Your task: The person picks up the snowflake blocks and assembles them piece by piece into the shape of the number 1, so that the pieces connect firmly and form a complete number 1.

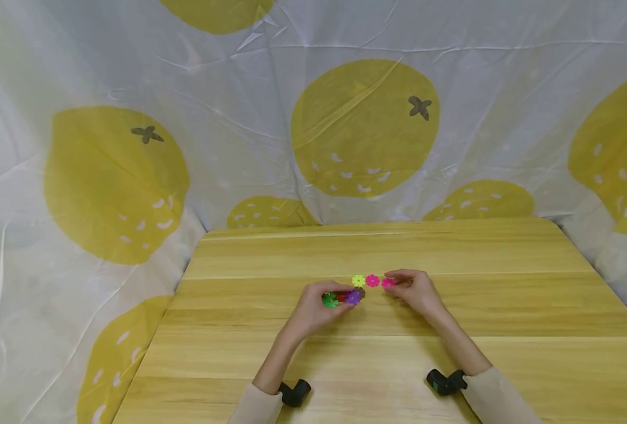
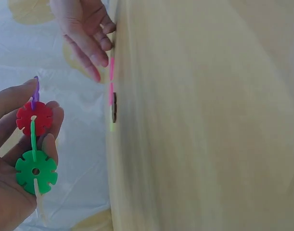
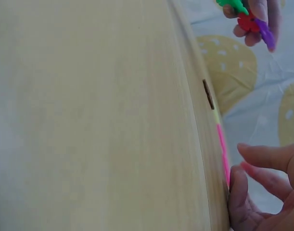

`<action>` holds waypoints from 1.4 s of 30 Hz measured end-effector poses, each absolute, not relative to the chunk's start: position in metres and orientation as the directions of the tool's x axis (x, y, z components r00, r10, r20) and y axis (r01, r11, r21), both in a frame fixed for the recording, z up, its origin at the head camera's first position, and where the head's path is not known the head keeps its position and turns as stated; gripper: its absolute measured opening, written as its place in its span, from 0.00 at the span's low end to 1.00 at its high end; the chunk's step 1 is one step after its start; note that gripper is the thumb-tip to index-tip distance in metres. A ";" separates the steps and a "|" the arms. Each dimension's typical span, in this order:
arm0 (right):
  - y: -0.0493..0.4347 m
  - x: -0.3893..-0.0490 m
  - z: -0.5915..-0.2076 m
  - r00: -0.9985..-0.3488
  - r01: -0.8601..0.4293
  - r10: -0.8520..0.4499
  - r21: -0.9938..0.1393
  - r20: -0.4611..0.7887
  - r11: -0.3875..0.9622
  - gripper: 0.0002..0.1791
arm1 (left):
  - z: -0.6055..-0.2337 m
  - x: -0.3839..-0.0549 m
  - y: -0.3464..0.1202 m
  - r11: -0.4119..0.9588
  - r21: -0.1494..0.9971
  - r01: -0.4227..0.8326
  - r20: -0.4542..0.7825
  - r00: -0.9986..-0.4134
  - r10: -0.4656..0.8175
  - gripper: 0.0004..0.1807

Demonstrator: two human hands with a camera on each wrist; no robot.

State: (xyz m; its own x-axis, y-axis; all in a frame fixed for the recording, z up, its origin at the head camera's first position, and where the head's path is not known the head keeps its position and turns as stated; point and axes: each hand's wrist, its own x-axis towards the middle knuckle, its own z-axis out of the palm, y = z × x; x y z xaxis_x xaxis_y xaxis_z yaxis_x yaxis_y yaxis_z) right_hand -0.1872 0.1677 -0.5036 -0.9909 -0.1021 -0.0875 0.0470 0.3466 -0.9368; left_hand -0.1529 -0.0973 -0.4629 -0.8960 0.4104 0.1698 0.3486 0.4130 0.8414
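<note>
My left hand [image 1: 312,303] pinches a short chain of slotted flower-shaped plastic discs above the table. In the left wrist view the chain runs from a purple disc [image 2: 36,91] at the fingertips through a red disc [image 2: 44,113] to a green edge-on disc [image 2: 33,139], a green disc [image 2: 25,169] and a pale one near the palm. Loose discs lie in a row on the tabletop: yellow [image 1: 358,281], pink [image 1: 372,281] and a second pink disc [image 1: 388,283]. A brown disc [image 1: 362,292] lies nearer me. Over the second pink disc, my right hand [image 1: 418,292] has its thumb and fingers spread apart.
The wooden table [image 1: 430,247] reaches back to a pale cloth [image 1: 228,118] printed with yellow fruit, which hangs behind and at the sides. Dark devices, one on the left wrist [image 1: 295,393] and one on the right [image 1: 445,381], sit at the sleeves.
</note>
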 end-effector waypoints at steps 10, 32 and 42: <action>0.168 -0.193 -0.513 -0.995 0.033 -0.068 -0.905 -0.068 0.423 0.15 | -0.459 -0.157 -0.094 0.428 0.832 0.353 0.165 -0.894 0.417 0.17; 0.180 -0.172 -0.515 -0.998 -0.069 -0.043 -0.822 0.055 0.565 0.19 | -0.465 -0.156 -0.089 0.439 0.819 0.370 0.168 -0.886 0.433 0.17; 0.175 -0.172 -0.511 -0.996 -0.088 -0.053 -0.770 0.071 0.632 0.13 | -0.466 -0.156 -0.088 0.428 0.828 0.363 0.159 -0.883 0.441 0.16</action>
